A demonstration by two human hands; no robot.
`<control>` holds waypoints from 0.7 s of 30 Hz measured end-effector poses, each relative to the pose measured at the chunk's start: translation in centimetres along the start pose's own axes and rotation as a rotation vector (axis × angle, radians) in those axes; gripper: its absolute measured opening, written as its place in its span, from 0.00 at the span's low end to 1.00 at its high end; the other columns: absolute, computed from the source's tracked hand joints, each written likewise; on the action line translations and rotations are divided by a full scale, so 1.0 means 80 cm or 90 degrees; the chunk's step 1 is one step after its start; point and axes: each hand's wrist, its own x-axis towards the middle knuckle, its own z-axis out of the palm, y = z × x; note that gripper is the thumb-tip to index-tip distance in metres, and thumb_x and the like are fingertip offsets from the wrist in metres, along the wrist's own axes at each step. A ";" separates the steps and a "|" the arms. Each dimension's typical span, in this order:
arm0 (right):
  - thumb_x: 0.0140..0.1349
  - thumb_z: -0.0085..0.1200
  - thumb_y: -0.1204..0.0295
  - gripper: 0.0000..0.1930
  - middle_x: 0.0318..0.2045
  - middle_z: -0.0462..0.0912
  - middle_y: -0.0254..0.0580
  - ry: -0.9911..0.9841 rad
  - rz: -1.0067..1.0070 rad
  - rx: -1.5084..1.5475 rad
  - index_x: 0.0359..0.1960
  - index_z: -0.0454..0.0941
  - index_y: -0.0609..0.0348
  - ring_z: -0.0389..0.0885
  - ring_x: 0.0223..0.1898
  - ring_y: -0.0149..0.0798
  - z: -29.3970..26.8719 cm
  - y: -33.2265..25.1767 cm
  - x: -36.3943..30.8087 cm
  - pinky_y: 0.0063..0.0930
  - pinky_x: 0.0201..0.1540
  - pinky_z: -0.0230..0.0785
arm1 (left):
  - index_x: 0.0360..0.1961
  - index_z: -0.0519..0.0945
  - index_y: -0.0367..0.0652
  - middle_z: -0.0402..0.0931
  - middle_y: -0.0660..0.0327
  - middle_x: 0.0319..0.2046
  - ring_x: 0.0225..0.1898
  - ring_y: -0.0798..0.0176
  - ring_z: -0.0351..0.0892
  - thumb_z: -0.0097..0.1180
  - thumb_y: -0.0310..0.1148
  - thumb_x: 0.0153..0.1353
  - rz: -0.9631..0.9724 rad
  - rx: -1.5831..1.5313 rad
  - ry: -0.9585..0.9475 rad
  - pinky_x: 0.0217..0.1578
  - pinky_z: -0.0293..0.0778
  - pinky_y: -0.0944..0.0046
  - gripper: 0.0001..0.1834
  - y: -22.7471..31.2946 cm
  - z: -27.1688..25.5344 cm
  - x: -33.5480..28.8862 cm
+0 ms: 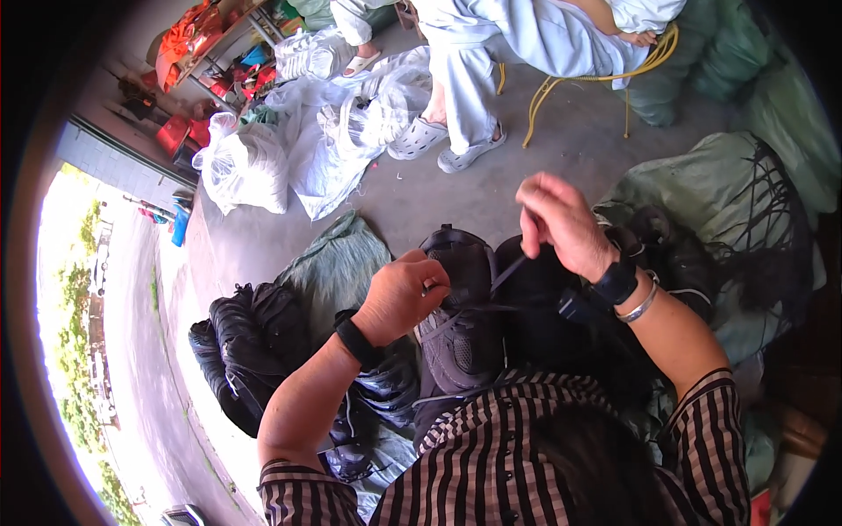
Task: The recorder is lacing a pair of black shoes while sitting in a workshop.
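Observation:
A dark grey lace-up shoe (456, 346) lies in front of my body, its toe pointing toward me. Against its left side, my left hand (403, 296) is closed with curled fingers; whatever is in them is hidden. My right hand (563, 226) is raised to the upper right of the shoe, fingers pinched on a dark shoelace (507, 275). That lace runs slanting down from the fingers to the shoe. Just beyond, another dark shoe (460, 254) shows its mesh upper.
Several black shoes (254, 342) are piled at my left on green sacking (338, 263). More dark shoes (680, 254) rest on a pale green sack (745, 184) at right. Ahead, a person in pale clothes (526, 44) sits on a yellow-framed chair (548, 88). White sacks (254, 167) stand far left.

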 end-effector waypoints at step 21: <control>0.62 0.52 0.71 0.07 0.20 0.77 0.35 0.026 0.141 -0.055 0.36 0.74 0.63 0.75 0.19 0.27 -0.023 0.053 -0.049 0.19 0.22 0.70 | 0.26 0.78 0.44 0.75 0.59 0.31 0.32 0.52 0.78 0.55 0.32 0.51 -0.042 0.236 0.003 0.33 0.73 0.55 0.04 0.029 0.016 0.003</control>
